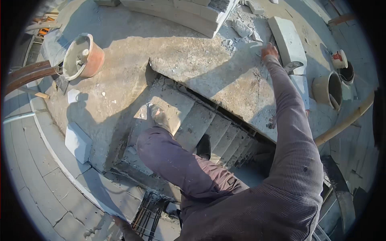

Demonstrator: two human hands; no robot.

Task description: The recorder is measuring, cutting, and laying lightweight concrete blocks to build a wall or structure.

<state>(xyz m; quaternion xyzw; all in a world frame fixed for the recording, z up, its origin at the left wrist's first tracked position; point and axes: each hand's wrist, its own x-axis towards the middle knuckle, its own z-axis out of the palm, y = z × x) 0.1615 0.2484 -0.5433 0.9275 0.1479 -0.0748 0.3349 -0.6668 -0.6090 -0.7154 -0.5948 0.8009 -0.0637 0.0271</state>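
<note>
My right hand [270,51] reaches out to the far right, beside a long pale building block [288,45] lying on the concrete slab. Its fingers look curled, and a thin dark shape shows at their far side, too small to name. Against the near end of that block rests a curved grey metal piece [293,66]. At the lower left, my left hand [120,222] is by the pale block wall [48,176], partly in shadow. Its fingers are not clear. Below me, my feet stand on concrete stairs [195,122], one shoe [160,116] higher than the other dark shoe [204,146].
The slab edge [213,92] borders the stair opening. A mortar-stained orange bucket [94,60] is at left, another bucket [327,90] at right. Block rubble [243,30] lies ahead, near stacked blocks [181,14]. Rebar [148,217] shows lower left; a wooden pole [348,118] crosses right.
</note>
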